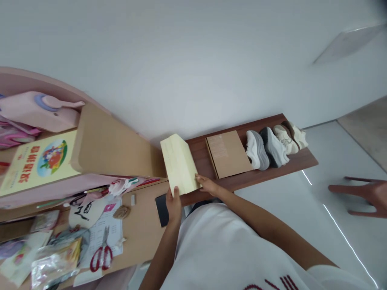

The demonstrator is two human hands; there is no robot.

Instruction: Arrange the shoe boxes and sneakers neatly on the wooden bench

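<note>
Two-handed grip here! Left hand (pixel 174 206) and right hand (pixel 209 185), fingers closed on a pale-yellow box (pixel 179 164) at the left end of the brown tabletop (pixel 304 158), resting or lifted, hard to tell; rightward, a brown cardboard box (pixel 229 155), then sneakers (pixel 274 147).

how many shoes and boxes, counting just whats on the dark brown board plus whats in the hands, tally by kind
Boxes: 2 (pale yellow box, brown cardboard box)
Shoes: 4
Total: 6
</note>
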